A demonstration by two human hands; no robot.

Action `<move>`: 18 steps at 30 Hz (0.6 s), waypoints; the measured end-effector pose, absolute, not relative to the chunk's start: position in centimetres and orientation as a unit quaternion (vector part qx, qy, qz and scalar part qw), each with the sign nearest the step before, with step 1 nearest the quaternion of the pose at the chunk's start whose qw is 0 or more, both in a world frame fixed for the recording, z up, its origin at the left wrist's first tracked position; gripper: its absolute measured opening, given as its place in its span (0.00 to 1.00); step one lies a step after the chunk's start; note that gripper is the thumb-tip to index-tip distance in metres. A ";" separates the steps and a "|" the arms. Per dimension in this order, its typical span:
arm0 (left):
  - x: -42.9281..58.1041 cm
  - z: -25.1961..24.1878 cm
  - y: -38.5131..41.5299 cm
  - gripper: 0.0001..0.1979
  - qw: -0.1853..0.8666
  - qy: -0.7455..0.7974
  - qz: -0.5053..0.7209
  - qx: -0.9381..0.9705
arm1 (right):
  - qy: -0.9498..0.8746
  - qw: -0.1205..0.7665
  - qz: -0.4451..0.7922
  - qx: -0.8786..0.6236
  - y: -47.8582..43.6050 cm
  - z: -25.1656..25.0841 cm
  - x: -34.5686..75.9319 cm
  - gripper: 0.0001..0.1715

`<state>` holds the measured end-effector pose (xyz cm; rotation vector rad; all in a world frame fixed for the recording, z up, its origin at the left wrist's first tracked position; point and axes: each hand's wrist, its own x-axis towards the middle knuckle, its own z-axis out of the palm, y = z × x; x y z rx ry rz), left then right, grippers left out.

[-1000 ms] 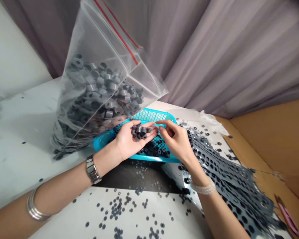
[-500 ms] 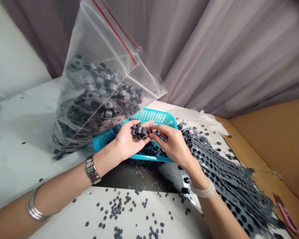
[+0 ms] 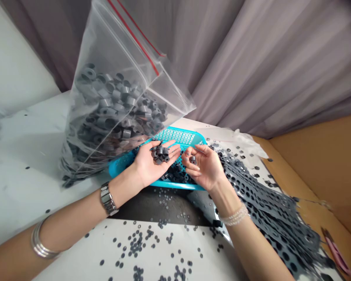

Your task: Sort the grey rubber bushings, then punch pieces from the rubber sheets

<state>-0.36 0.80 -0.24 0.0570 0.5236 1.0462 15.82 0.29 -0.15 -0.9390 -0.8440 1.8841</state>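
My left hand is palm up over a turquoise perforated basket, cupping a small heap of grey rubber rings. My right hand is turned palm up beside it, fingers curled round a single grey ring. More grey rings lie in the basket under both hands. A large clear zip bag with a red seal strip, full of grey rings, leans against the basket's left side.
A pile of dark punched rubber sheets spreads to the right of the basket. Small grey discs are scattered over the white table. A brown cardboard wall stands at right, grey curtains behind.
My right hand drew back from the heap in my left palm and rolled palm up with one ring in its fingers. My left hand stayed cupped in place.
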 end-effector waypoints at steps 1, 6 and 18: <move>-0.4 -0.2 0.8 0.27 0.834 0.248 0.493 0.024 | -0.356 0.423 0.735 -0.393 0.2 -0.3 15.5 0.15; -0.6 -0.5 1.0 0.23 0.824 0.262 0.503 0.005 | -0.603 0.431 0.439 -0.508 -1.1 -0.4 13.7 0.10; -0.7 -0.7 1.0 0.24 0.839 0.241 0.484 0.050 | -0.713 0.367 0.249 -0.543 -1.5 -0.6 13.4 0.10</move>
